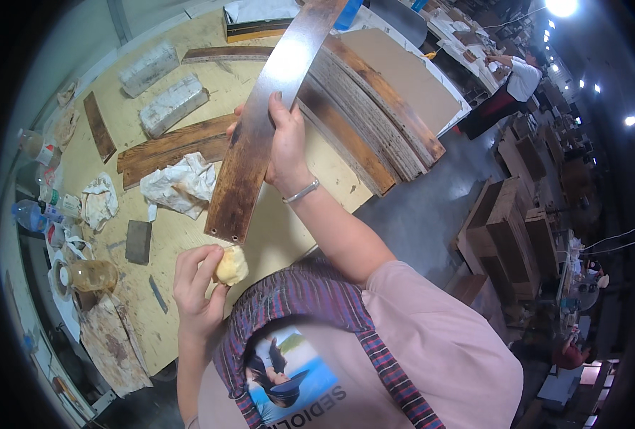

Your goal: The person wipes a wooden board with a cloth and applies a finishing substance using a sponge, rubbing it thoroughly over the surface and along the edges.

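At one o'clock from the left hand (197, 287), nearly closed in a pinch on a pale lump (232, 267), the wooden board (244, 168) ends; the right hand (287, 143) clasps its edges, with room over the tabletop (285, 223) at two.

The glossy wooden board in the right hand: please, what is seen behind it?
Behind the glossy wooden board, a crumpled white cloth and brown planks show at left, stacked planks at right. What its surface directly covers cannot be seen.
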A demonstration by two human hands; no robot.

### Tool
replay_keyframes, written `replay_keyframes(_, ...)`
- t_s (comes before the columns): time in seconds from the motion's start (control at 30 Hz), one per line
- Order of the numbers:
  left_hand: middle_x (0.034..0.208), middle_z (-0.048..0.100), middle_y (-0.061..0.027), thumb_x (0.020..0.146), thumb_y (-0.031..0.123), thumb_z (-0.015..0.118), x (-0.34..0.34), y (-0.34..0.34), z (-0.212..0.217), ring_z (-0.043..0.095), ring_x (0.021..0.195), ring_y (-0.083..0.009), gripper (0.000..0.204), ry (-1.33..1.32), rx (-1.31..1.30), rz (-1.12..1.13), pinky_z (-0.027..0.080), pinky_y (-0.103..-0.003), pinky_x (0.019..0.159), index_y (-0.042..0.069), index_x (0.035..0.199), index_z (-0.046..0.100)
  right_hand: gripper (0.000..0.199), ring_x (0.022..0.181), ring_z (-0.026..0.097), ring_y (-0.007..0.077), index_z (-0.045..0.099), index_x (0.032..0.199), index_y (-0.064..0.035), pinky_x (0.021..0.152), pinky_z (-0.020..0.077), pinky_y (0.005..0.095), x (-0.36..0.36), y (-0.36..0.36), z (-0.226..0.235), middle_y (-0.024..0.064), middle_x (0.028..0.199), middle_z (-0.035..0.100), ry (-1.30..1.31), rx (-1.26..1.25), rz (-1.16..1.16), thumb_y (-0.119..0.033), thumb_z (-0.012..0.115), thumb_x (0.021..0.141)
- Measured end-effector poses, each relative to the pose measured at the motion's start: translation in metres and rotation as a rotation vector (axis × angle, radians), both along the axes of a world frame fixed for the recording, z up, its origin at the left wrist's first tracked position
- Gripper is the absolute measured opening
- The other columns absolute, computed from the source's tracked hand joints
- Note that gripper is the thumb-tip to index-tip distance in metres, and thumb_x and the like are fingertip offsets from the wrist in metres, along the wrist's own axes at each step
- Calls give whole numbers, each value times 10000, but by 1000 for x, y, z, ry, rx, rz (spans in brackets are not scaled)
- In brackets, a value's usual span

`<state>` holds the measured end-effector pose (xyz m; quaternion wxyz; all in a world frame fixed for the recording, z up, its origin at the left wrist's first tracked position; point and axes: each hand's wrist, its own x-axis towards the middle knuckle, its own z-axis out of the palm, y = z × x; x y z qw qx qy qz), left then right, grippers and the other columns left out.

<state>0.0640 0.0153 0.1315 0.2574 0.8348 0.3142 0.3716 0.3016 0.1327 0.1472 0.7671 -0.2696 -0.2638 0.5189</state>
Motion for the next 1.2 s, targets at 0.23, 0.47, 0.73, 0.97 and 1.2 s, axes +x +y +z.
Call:
replay_keyframes(0.23,1132,609,-162,651,-90,628,-8,-3,-4,586,1030,-330,554,-85,21,201,465,-389,909,-11,1199,616,264,654,668,263,401,1098,-69,561,575,390,-5,-5,4,154,874,621,54,-3,45,-320,449,1031)
replay_keyframes(0.47,1210,606,-127,760,-62,647,-33,8,-29,577,1121,-237,515,-229,-300,398,424,-355,996,-16,1269,581,239,696,684,286,386,1104,-88,565,593,418,3,-4,-3,166,932,632,16,52,85,-310,443,1033)
replay_keyframes(0.73,1294,551,-142,827,-17,642,-44,8,-51,564,1145,-216,555,-513,-543,402,434,-349,1008,-43,1358,485,138,908,591,122,609,1018,-8,820,475,279,30,-17,-15,57,955,657,-427,-318,165,-69,637,898)
replay_keyframes(0.97,1341,500,-163,901,-3,578,-63,22,-27,527,1197,-227,524,-680,-351,512,397,-355,1051,-72,1391,409,499,570,534,235,633,717,14,589,424,392,33,-96,-49,165,608,562,-1318,-542,236,-469,671,833)
replay_keyframes(1.2,1268,566,-106,861,-34,609,-83,38,-4,541,1111,-192,480,-449,-177,592,412,-326,982,-7,1333,526,445,606,616,321,701,812,-43,588,463,405,33,-146,-48,183,641,615,-1546,-514,224,-487,687,808)
